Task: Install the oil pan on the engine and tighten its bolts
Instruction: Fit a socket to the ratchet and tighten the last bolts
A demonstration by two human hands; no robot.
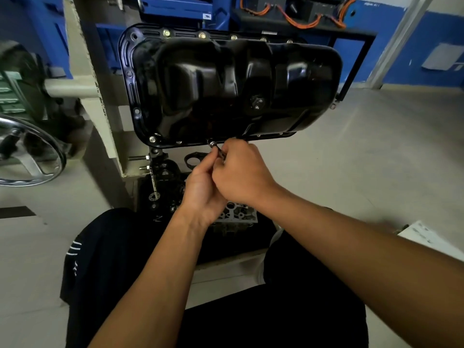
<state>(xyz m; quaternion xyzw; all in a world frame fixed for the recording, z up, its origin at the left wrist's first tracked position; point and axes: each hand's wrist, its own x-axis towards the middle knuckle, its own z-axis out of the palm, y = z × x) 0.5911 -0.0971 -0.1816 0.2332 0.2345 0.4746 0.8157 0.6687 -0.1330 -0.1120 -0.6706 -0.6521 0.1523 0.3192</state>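
The black oil pan [233, 86] sits against the engine [165, 177] on its stand, facing me. Bolts line its top flange, such as one bolt [202, 35], and another bolt [152, 139] sits at the lower left corner. At the middle of the lower flange a bolt [213, 143] has a thin dark tool [221, 152] on it. My right hand [241, 172] grips that tool just below the flange. My left hand [203, 189] is beside and under it, fingers pinching near the tool's shaft. The tool's handle is hidden inside my hands.
A beige stand post [95, 96] rises left of the pan. A chrome hand wheel [32, 151] lies at the far left. Blue equipment with orange cables [298, 18] is behind. A white paper [431, 237] lies on the floor at right. My dark-trousered knees [105, 259] are below.
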